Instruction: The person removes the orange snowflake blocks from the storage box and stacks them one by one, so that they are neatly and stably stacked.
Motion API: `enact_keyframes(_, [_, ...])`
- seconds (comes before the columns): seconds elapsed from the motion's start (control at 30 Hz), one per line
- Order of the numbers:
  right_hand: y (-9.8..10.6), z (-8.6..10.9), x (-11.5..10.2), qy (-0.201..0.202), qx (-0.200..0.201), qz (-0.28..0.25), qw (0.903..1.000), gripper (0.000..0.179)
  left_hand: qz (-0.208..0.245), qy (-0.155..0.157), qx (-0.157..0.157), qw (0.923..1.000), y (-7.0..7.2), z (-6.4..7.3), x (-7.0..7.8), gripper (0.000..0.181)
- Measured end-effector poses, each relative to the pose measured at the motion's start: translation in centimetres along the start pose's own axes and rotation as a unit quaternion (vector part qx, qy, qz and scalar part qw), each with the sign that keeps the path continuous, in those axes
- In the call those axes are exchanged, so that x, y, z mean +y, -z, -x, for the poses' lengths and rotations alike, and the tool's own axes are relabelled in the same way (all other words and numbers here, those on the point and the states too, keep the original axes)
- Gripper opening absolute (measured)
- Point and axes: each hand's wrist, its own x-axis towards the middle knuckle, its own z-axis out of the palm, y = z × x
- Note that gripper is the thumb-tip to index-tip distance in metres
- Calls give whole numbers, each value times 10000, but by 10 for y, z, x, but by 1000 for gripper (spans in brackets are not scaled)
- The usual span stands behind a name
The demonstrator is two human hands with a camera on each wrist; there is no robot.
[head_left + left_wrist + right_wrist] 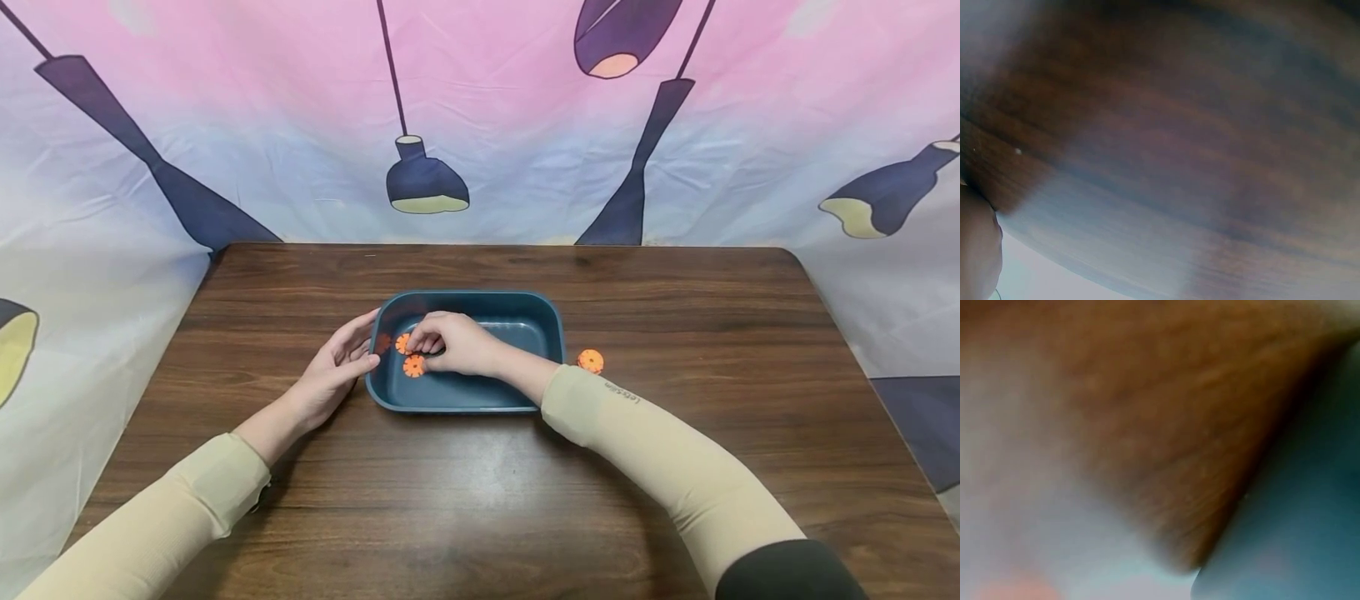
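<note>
From where I stand, the right hand point(468, 346) dips into the tray point(472, 393), fingers curled, thumb and forefinger a little apart; whether it pinches anything I cannot tell; just at the thumb tip lies the near disc point(413, 366), orange and notched; the far disc point(402, 343), partly hidden, sits by the forefinger, a little beyond the first; both are inside the tray, at its left end; left of that grip, the left hand point(330, 375) holds the tray's end, thumb at the rim, the other fingers along the outer wall; right of the working hand, outside the tray and near its wrist, is another orange piece point(591, 361), one disc or a small stack, I cannot say which; pale sleeves point(660, 446) cover both forearms; under everything spreads the brown table point(465, 500); farthest from the hands hangs a pink and blue curtain point(517, 158) patterned with dark lamps point(427, 183).
</note>
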Motion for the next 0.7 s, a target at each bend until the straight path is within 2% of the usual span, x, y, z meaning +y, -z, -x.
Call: enact_keyframes(0.7, [-7,-1,3,215,-41,701,9973,27,-18,154,143,9998,-4,3,1,64])
